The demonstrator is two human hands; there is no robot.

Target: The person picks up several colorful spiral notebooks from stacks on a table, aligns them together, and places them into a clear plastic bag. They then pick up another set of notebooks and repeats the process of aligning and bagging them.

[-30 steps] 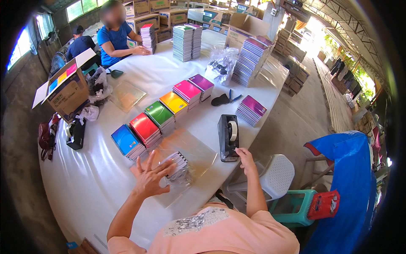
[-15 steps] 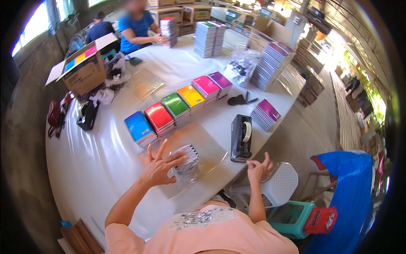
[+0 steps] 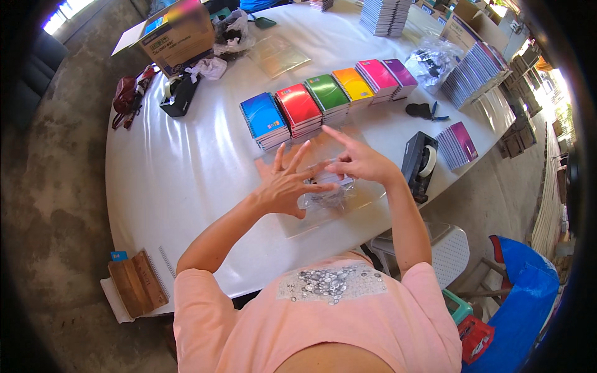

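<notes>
Under my hands lies a small bundle with white pages (image 3: 339, 180), wrapped in clear plastic on a clear plastic sheet (image 3: 305, 227). My left hand (image 3: 283, 186) is spread over it, fingers wide apart. From the right my right hand (image 3: 364, 163) reaches over the bundle. Its index finger points out, while the thumb and other fingers are closed together; whatever they hold is too small to see. Beyond stands a row of spiral notebook stacks: blue (image 3: 265, 116), red (image 3: 298, 104), green (image 3: 326, 92), yellow (image 3: 352, 86), pink (image 3: 375, 76) and purple (image 3: 398, 73).
A black tape dispenser (image 3: 418, 165) stands right of my right arm, beside a purple notebook stack (image 3: 457, 145). Black-and-blue cutters (image 3: 426, 112) lie behind. Another tape dispenser (image 3: 180, 96) and an open carton (image 3: 180, 40) are at the far left. Tall notebook stacks (image 3: 476, 74) stand far right.
My right hand has moved left from beside the tape dispenser to above the wrapped bundle. My left hand stays spread over the bundle. The view has tilted down and turned.
</notes>
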